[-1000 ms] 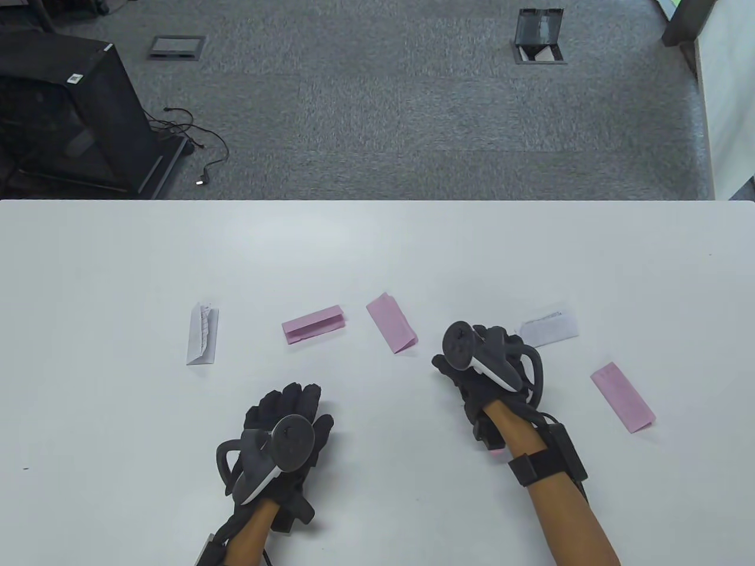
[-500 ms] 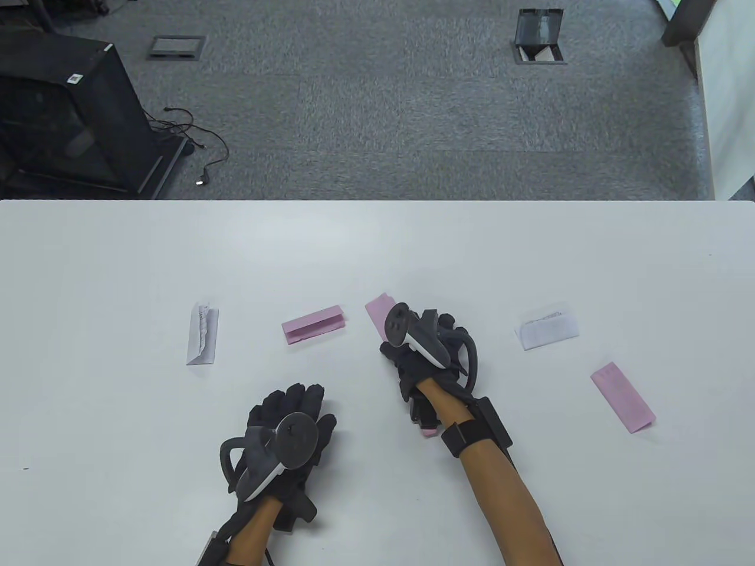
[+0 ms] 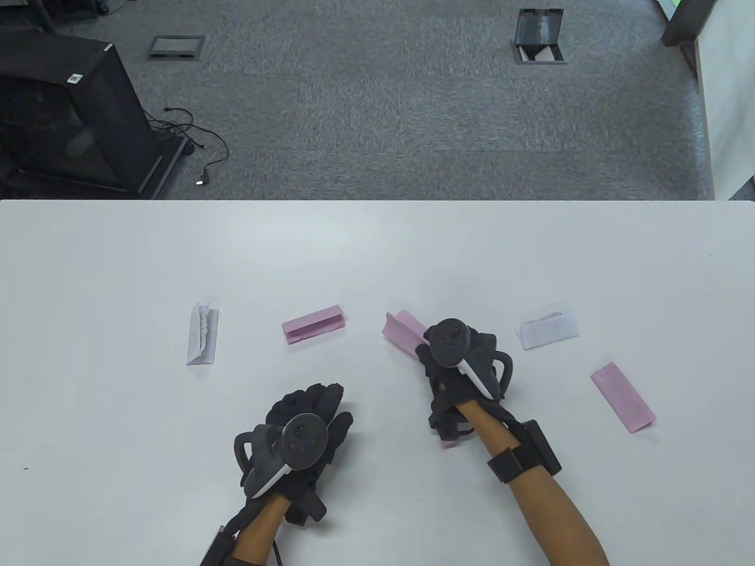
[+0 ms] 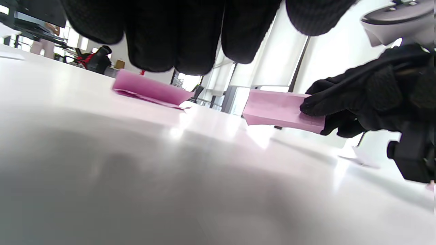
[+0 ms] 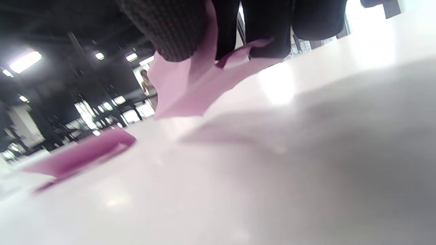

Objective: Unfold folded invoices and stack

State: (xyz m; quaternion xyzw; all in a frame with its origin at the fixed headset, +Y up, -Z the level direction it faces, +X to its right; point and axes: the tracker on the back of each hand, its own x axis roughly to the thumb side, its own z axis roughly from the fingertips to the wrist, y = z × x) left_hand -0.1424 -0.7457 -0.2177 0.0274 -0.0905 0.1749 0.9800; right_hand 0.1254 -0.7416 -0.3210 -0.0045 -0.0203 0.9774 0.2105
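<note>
Five folded invoices are spread over the table. A white one is laid far left, a pink one beside it, half sprung open. The middle pink slip is lifted and tilted. Another white one and a flat pink one are parked right.

Your right hand covers the near end of the pink invoice it holds. Print on the white invoice is too small to read.
</note>
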